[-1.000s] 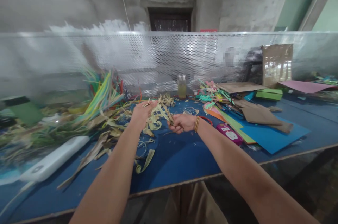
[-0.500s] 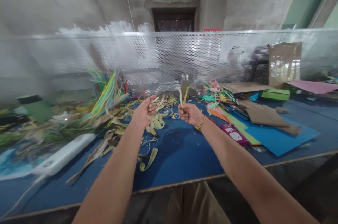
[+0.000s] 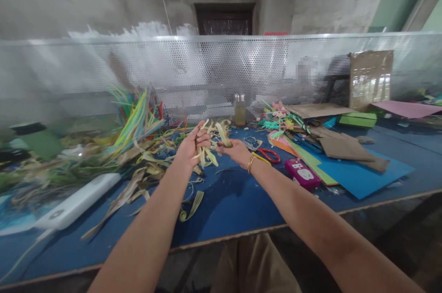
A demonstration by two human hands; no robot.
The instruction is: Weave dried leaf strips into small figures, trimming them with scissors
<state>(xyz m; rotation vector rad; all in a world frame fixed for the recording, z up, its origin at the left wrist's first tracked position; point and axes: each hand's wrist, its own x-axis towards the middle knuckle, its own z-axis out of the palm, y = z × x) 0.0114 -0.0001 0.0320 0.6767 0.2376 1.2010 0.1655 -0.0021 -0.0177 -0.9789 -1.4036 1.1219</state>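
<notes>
My left hand (image 3: pixel 191 146) is closed, fingers curled round some pale corn husk pieces (image 3: pixel 209 158) whose ends hang below and stick up above it. Close by on the right, my right hand (image 3: pixel 236 151) pinches a pale, yellowish corn husk strip (image 3: pixel 223 135) that rises and leans left. Only a small gap separates the two hands, held over the blue table (image 3: pixel 238 205). Beneath and left of my left hand lie loose husk scraps (image 3: pixel 150 166). One curled husk strip (image 3: pixel 194 205) rests nearer the table's front.
Scissors with red handles (image 3: pixel 270 155) lie beside my right wrist, near a purple box (image 3: pixel 302 174). Coloured paper (image 3: pixel 366 178) and brown cardboard (image 3: pixel 345 148) spread to the right. A bottle (image 3: pixel 239 111) stands behind. At left are a white power strip (image 3: pixel 78 201) and a green cup (image 3: pixel 37 141).
My right hand has moved left and turned inward, bringing its husk strip close to my left hand. The scissors, partly hidden before by my right hand and wrist, now show more.
</notes>
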